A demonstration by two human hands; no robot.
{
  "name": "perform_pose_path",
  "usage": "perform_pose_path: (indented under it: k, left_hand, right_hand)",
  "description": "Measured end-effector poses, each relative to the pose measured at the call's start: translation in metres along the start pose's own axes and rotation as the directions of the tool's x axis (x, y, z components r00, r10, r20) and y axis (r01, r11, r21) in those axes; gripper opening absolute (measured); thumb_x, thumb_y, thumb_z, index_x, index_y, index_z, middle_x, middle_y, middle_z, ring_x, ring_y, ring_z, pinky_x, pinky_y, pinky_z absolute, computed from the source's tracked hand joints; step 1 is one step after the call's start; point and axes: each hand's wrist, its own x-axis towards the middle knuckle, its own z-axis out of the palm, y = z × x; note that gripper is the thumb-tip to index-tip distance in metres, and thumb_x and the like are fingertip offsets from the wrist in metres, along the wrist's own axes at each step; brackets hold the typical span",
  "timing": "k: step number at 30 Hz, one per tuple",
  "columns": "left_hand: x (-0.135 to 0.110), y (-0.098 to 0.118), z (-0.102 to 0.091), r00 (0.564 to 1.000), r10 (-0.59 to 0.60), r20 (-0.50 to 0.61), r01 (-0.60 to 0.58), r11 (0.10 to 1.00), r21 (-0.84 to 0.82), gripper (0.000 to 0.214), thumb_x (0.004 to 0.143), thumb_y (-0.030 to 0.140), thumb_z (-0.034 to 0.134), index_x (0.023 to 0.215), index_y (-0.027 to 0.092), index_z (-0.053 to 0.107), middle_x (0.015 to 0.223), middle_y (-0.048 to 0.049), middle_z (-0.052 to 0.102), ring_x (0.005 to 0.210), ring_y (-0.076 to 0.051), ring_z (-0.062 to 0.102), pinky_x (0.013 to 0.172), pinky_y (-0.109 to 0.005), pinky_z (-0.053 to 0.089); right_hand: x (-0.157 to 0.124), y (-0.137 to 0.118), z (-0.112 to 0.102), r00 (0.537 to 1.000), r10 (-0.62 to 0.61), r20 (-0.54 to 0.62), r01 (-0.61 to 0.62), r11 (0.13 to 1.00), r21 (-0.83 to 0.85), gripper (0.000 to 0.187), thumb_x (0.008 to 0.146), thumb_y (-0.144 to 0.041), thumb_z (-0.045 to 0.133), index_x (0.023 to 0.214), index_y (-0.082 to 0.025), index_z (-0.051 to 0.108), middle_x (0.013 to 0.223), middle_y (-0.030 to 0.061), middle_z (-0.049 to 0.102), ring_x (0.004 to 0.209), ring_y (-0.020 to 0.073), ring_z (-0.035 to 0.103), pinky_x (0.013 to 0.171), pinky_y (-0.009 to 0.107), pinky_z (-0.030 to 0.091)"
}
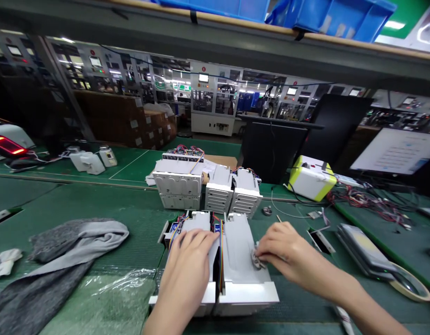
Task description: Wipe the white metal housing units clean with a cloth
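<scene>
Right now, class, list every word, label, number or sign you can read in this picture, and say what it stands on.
No text can be read.
Monitor: lines of text, too blurred.
Cardboard boxes: white labels, too small.
Machine panels: small screens, red round marks, unreadable.
White bottles: labels too small.
Grey units under the left hand and the right hand, which pinches a grey wad: no print visible.

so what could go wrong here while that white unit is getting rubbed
1. The coloured wires run in the gap between the left unit and the right unit, right beside the left hand; a slip could snag or tug them.
2. The right hand pinches only a small grey wad against the right unit, so bare fingers may smear it.
3. The left hand bears on the left unit alone; the right unit might slide on the green mat.
</scene>
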Motion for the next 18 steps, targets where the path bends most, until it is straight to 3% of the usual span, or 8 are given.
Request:
perform_pose_path:
  k: [4, 7, 10, 12, 14, 16, 18]
  left_hand:
    - [-0.001, -0.004, 0.003, 1.000, 0.020, -0.012, -0.020, 1.000, 0.000, 0.052, 0.085, -0.001, 0.038, 0.125, 0.026, 0.059, 0.123, -0.0001, 0.065, 0.118, -0.021, 0.050, 0.109, -0.048, 0.027]
    - [-0.002, -0.004, 0.004, 0.995, 0.053, -0.080, -0.054, 0.998, -0.018, 0.049, 0.085, 0.001, 0.038, 0.123, 0.025, 0.060, 0.123, -0.0030, 0.062, 0.119, -0.023, 0.048, 0.108, -0.049, 0.027]
    - [0.002, 0.006, 0.001, 0.986, 0.121, -0.113, -0.135, 0.984, -0.121, 0.040, 0.090, 0.006, 0.039, 0.118, 0.024, 0.062, 0.122, -0.0035, 0.061, 0.120, -0.023, 0.045, 0.105, -0.043, 0.032]
    - [0.009, 0.020, -0.002, 0.978, 0.202, -0.050, -0.208, 0.955, -0.210, 0.032, 0.093, 0.012, 0.044, 0.114, 0.027, 0.064, 0.117, -0.0002, 0.064, 0.116, -0.020, 0.048, 0.104, -0.038, 0.034]
    - [0.018, 0.035, -0.004, 0.957, 0.286, 0.047, -0.266, 0.931, -0.252, 0.024, 0.094, 0.018, 0.051, 0.108, 0.029, 0.067, 0.108, 0.0027, 0.068, 0.109, -0.018, 0.052, 0.103, -0.036, 0.034]
    - [0.026, 0.048, -0.005, 0.930, 0.343, 0.136, -0.306, 0.923, -0.235, 0.018, 0.093, 0.022, 0.056, 0.103, 0.029, 0.070, 0.100, 0.0031, 0.070, 0.104, -0.018, 0.054, 0.103, -0.037, 0.033]
    - [0.033, 0.057, -0.006, 0.911, 0.361, 0.199, -0.324, 0.926, -0.194, 0.015, 0.091, 0.024, 0.061, 0.099, 0.028, 0.073, 0.096, 0.0020, 0.072, 0.101, -0.020, 0.055, 0.102, -0.039, 0.033]
  right_hand:
    - [0.014, -0.007, -0.001, 0.989, -0.067, 0.131, 0.060, 0.997, 0.056, 0.021, 0.094, -0.012, 0.049, 0.096, -0.024, 0.066, 0.094, 0.0008, 0.070, 0.087, 0.0179, 0.058, 0.079, 0.034, 0.042]
    - [0.013, -0.008, -0.001, 0.989, -0.042, 0.140, 0.017, 0.984, 0.175, 0.023, 0.093, -0.009, 0.049, 0.099, -0.025, 0.065, 0.094, -0.0005, 0.069, 0.089, 0.0164, 0.060, 0.080, 0.030, 0.046]
    - [0.001, -0.004, 0.005, 0.997, 0.037, 0.064, -0.056, 0.945, 0.321, 0.021, 0.092, -0.014, 0.054, 0.107, -0.027, 0.063, 0.100, -0.0010, 0.069, 0.094, 0.0147, 0.062, 0.083, 0.026, 0.049]
    - [-0.013, 0.001, 0.014, 0.993, 0.114, -0.043, -0.087, 0.911, 0.403, 0.023, 0.092, -0.021, 0.058, 0.113, -0.030, 0.061, 0.111, -0.0001, 0.068, 0.103, 0.0158, 0.063, 0.090, 0.026, 0.050]
    - [-0.030, 0.004, 0.030, 0.952, 0.224, -0.207, -0.105, 0.878, 0.468, 0.025, 0.093, -0.028, 0.057, 0.117, -0.034, 0.059, 0.120, 0.0007, 0.065, 0.113, 0.0182, 0.060, 0.097, 0.030, 0.048]
    - [-0.045, 0.004, 0.052, 0.879, 0.336, -0.338, -0.108, 0.831, 0.546, 0.030, 0.094, -0.036, 0.056, 0.124, -0.037, 0.054, 0.130, 0.0021, 0.060, 0.125, 0.0219, 0.054, 0.105, 0.037, 0.043]
    - [-0.052, 0.001, 0.077, 0.861, 0.397, -0.319, -0.112, 0.759, 0.641, 0.068, 0.083, -0.057, 0.063, 0.142, -0.036, 0.037, 0.152, 0.0057, 0.038, 0.142, 0.0290, 0.034, 0.116, 0.047, 0.030]
